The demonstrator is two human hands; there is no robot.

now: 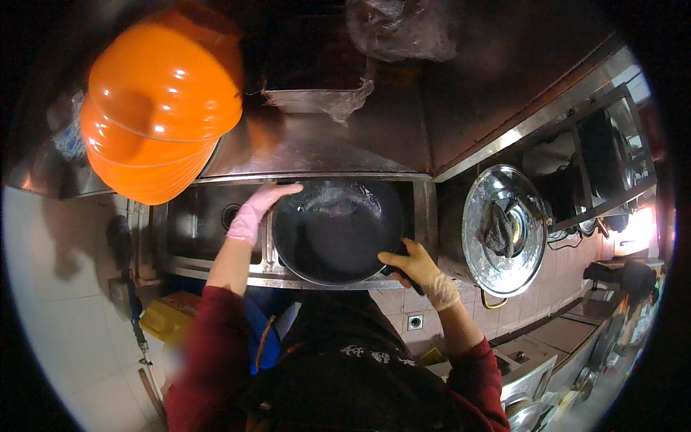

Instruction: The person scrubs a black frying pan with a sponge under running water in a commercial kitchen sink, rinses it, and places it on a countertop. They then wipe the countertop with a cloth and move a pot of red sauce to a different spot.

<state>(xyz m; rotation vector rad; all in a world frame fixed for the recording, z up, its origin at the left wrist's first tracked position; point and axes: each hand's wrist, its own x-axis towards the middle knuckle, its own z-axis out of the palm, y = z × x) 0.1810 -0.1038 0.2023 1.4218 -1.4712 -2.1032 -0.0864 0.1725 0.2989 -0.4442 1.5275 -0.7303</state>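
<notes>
A large dark frying pan (345, 243) is over the right basin of a steel sink (426, 216), covering most of it. Some wet, whitish streaks shine along its far inner side. My right hand (413, 264), in a pale yellow glove, grips the black pan handle (414, 282) at the near right. At the far left rim is my left hand (264, 208) in a pink glove, holding the pan's edge; part of its fingers is hidden. Beside that hand, the left basin (189, 232) shows its round drain (231, 215).
Stacked orange bowls (167, 92) stand at the upper left. A large pot with a shiny metal lid (505, 227) stands right of the sink, a dark cloth or scrubber (498, 232) on its lid. A yellow container (167, 316) is low on the left. Steel shelving (599, 208) holds cookware.
</notes>
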